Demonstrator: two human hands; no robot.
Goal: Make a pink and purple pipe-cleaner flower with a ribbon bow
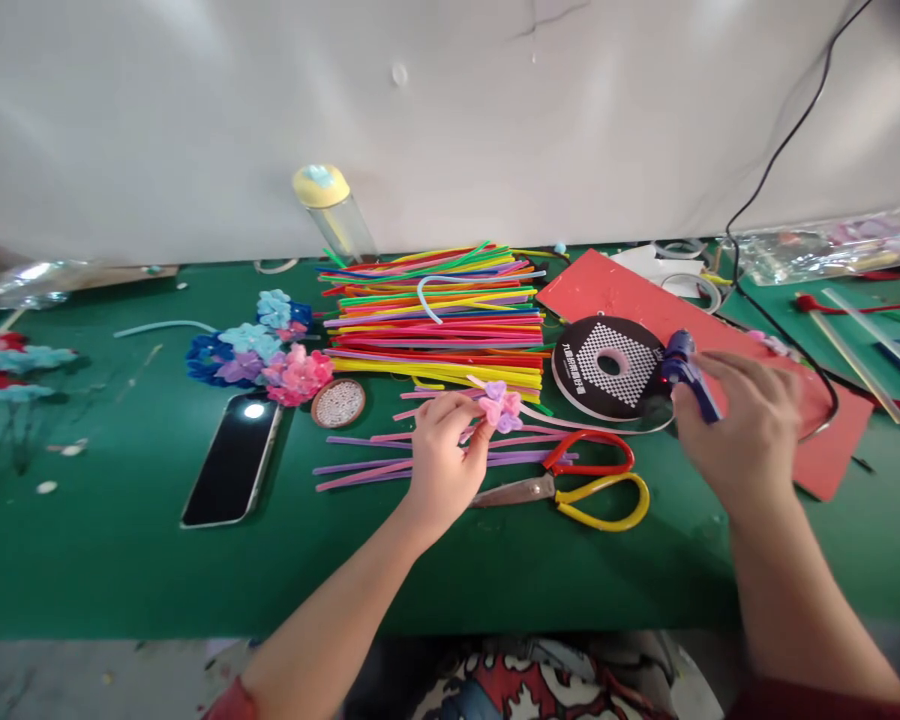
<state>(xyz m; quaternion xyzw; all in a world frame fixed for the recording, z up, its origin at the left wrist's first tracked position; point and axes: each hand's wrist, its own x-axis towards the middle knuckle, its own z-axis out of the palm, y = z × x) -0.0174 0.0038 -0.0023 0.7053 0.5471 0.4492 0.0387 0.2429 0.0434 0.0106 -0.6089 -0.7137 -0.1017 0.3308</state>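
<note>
My left hand (pixel 450 450) pinches a small pink and purple pipe-cleaner flower (pixel 501 406) between thumb and fingers, above the loose pipe cleaners. My right hand (pixel 742 420) is closed round a small dark blue tool, seemingly a hot glue gun (pixel 686 372). A red point of light shows on its left side, and my fingers hide part of it. The tool is over the right edge of a black spool (pixel 607 335) of white ribbon. Scissors (pixel 521 490) with one red and one yellow handle lie between my hands. Pink and purple pipe cleaners (pixel 364 470) lie left of the scissors.
Behind my hands lies a pile of coloured pipe cleaners (pixel 435 320). Finished flowers (pixel 259 350), a phone (pixel 229 465) and a dish of beads (pixel 338 402) are on the left. A bottle (pixel 337 215) stands behind. A black cord (pixel 780 145) crosses a red board (pixel 829 445).
</note>
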